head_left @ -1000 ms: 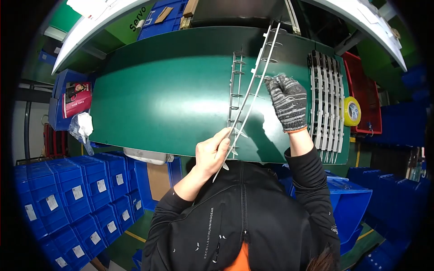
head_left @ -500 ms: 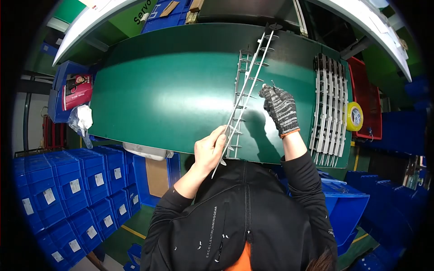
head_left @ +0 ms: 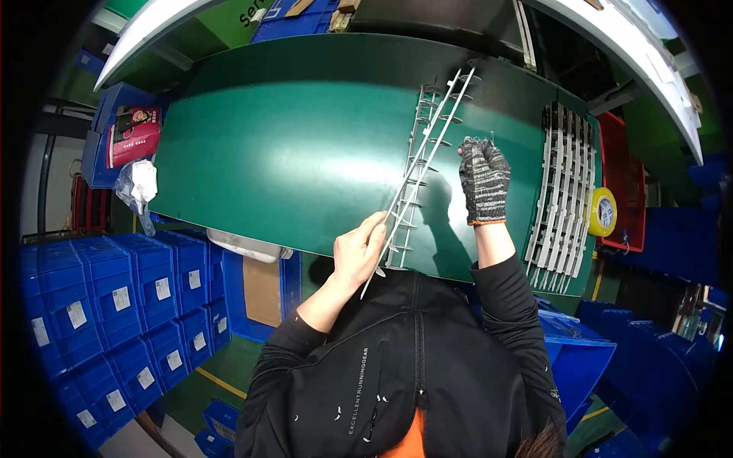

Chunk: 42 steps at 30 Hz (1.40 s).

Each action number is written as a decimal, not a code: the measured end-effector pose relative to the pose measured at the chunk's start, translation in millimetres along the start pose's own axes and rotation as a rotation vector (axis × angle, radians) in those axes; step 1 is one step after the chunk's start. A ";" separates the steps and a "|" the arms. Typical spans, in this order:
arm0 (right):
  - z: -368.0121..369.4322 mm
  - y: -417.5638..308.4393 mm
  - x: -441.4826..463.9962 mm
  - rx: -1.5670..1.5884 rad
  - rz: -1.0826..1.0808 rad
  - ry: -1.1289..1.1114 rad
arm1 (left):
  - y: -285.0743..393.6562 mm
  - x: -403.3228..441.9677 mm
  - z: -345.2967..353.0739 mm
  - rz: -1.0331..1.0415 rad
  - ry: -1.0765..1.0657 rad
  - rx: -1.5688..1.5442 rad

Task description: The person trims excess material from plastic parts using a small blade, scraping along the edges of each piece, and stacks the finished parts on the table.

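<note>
My bare left hand (head_left: 359, 248) is closed around the near end of a long, narrow metal strip with thin rails and rounded crosspieces (head_left: 424, 156). The strip slants away over the green table (head_left: 282, 153). A similar strip (head_left: 413, 141) lies partly behind it, crossing under it. To the right of both, apart from them, my right hand (head_left: 485, 183) wears a black-and-grey knitted glove with its fingers curled closed. Small thin wire-like bits show at the fingertips; what they belong to is too small to make out.
Several similar strips (head_left: 563, 198) lie side by side at the table's right. Beside them are a yellow tape roll (head_left: 602, 211) and a red bin (head_left: 624, 183). A blue bin holding a red packet (head_left: 134, 137) stands at the left edge. Stacked blue crates (head_left: 114, 298) fill the lower left.
My right hand has moved a little right, away from the strip, and turned more upright. The left hand keeps its hold. The whole view has shifted slightly.
</note>
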State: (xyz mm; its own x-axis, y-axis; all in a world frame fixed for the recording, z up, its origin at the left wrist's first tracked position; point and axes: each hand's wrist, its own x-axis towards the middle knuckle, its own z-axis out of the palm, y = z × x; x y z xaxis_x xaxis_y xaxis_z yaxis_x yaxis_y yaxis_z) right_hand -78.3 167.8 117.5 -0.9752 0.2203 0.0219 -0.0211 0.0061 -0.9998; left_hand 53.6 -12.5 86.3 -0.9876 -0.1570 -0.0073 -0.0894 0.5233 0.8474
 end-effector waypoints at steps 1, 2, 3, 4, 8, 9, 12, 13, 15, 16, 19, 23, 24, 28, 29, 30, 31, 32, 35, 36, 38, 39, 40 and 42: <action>-1.7 2.3 -0.6 0.000 0.001 -0.001 | -6.6 1.0 3.2 -0.001 0.000 0.001; -4.9 5.5 -0.8 -0.045 0.026 -0.018 | -13.9 2.5 6.6 -0.099 -0.016 -0.083; -7.4 9.9 -1.4 -0.088 0.051 -0.038 | -19.9 4.1 7.6 -0.197 -0.030 -0.164; -8.9 17.1 -3.4 -0.038 0.140 -0.080 | -20.4 7.1 5.6 -0.200 -0.021 -0.158; -2.5 57.1 -23.6 -0.376 0.168 -0.420 | -49.2 20.9 6.6 -0.395 -0.020 -0.454; -1.9 64.3 -29.7 -0.591 0.068 -0.489 | -62.3 24.0 9.5 -0.418 -0.013 -0.499; 18.6 40.4 -41.6 -1.000 0.080 -0.698 | -84.2 26.8 10.1 -0.482 0.002 -0.510; 22.8 46.4 -43.8 -1.065 0.010 -0.726 | -87.9 24.2 8.9 -0.325 0.083 -0.234; 29.9 49.9 -46.8 -1.142 -0.035 -0.786 | -81.9 18.9 -2.4 -0.262 0.117 0.055; 32.3 51.1 -49.4 -1.230 -0.063 -0.808 | -81.2 14.6 -4.4 -0.220 0.168 0.108; 34.5 51.0 -48.8 -1.310 -0.098 -0.838 | -83.8 5.1 -5.8 -0.201 0.148 0.294; 24.2 47.4 -45.2 -1.350 -0.095 -0.797 | -80.5 4.5 5.2 -0.242 0.193 0.395; 22.1 47.5 -43.9 -1.363 -0.097 -0.780 | -80.7 5.0 7.2 -0.268 0.189 0.387; 12.8 61.3 -37.6 -1.295 -0.154 -0.691 | -82.6 5.6 5.5 -0.335 0.157 0.313; 11.1 61.2 -36.8 -1.284 -0.165 -0.690 | -82.8 5.6 3.5 -0.354 0.143 0.274; 9.1 66.7 -37.2 -1.270 -0.194 -0.650 | -83.3 5.8 1.7 -0.360 0.151 0.276; 7.3 68.4 -35.9 -1.267 -0.210 -0.653 | -82.9 6.2 0.1 -0.374 0.116 0.265; 5.4 69.4 -36.3 -1.266 -0.224 -0.654 | -82.1 5.0 -0.4 -0.387 0.079 0.252; -1.6 63.3 -38.0 -1.294 -0.211 -0.664 | -76.3 5.7 -1.6 -0.416 0.042 0.261; -5.4 63.1 -38.8 -1.275 -0.210 -0.656 | -76.2 6.9 -0.4 -0.406 0.046 0.257; -12.3 72.6 -40.1 -1.259 -0.285 -0.592 | -76.6 6.9 -0.1 -0.435 0.020 0.273; -15.0 75.7 -40.0 -1.241 -0.270 -0.581 | -77.8 5.9 1.5 -0.446 0.015 0.257; -16.6 81.0 -39.6 -1.228 -0.311 -0.567 | -78.7 3.5 2.5 -0.455 0.026 0.257; -18.4 88.5 -39.2 -1.212 -0.392 -0.555 | -82.0 -4.2 4.6 -0.384 0.033 0.204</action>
State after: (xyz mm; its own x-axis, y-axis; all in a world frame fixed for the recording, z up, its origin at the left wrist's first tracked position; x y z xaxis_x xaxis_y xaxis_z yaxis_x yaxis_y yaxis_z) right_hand -37.9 177.6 28.2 -0.9153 -0.4027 0.0089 -0.3869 0.8727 -0.2977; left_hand 64.5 -50.9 14.4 -0.8730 -0.3981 -0.2817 -0.4769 0.5760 0.6638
